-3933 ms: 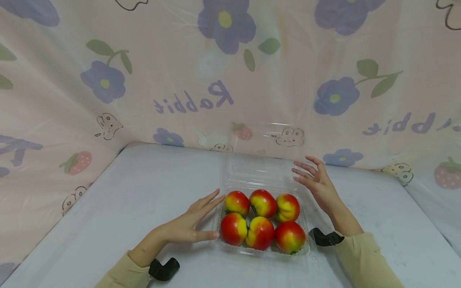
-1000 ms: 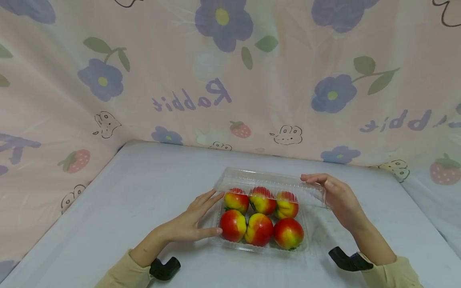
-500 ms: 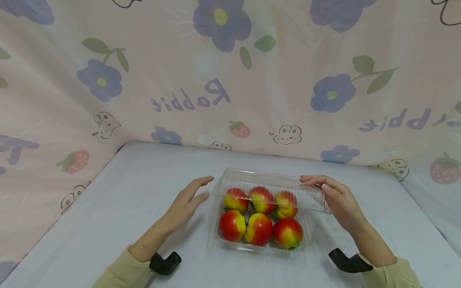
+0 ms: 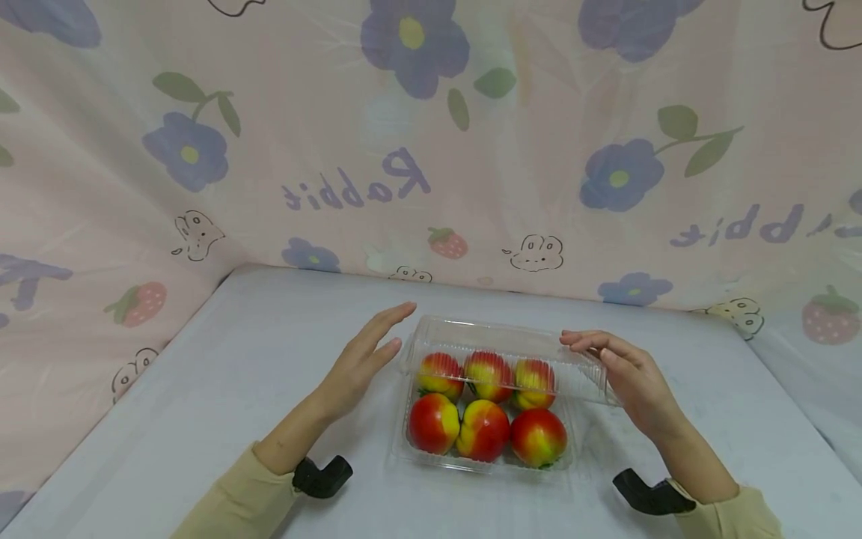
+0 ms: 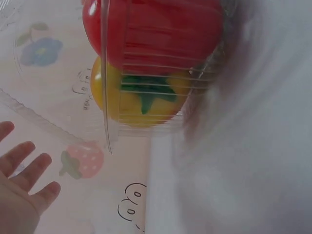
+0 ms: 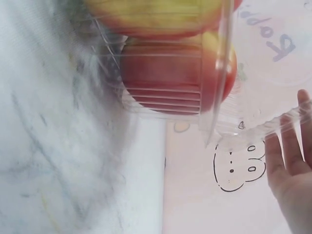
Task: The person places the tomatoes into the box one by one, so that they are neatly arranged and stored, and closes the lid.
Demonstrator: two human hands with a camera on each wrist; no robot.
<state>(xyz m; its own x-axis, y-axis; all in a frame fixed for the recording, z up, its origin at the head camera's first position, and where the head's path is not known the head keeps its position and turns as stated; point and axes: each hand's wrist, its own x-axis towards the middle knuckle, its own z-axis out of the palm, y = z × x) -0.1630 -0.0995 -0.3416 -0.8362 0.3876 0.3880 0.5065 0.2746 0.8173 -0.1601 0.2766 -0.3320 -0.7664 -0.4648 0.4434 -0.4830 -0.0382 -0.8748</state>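
Observation:
A clear plastic clamshell box (image 4: 481,467) holds several glossy red-and-yellow, tomato-like fruits (image 4: 483,430) in two rows. Its hinged lid (image 4: 498,337) stands tilted partway over the back row. My right hand (image 4: 636,382) touches the lid's right end, fingers extended along it; the right wrist view shows straight fingers (image 6: 291,151) against the lid edge. Left of the box, my left hand (image 4: 353,367) is raised with its fingers spread and holds nothing. In the left wrist view a fruit's green star-shaped top (image 5: 148,90) shows through the box wall.
The box rests on a white-covered table (image 4: 283,337). Behind and at the sides hangs a pink curtain (image 4: 323,112) printed with flowers, rabbits and strawberries. Each wrist carries a black mount, one on the left (image 4: 323,477) and one on the right (image 4: 652,494).
The lid has come down from upright to a forward tilt, with my right hand now at its right end. My left hand has left the box's left side and risen toward the lid's left end.

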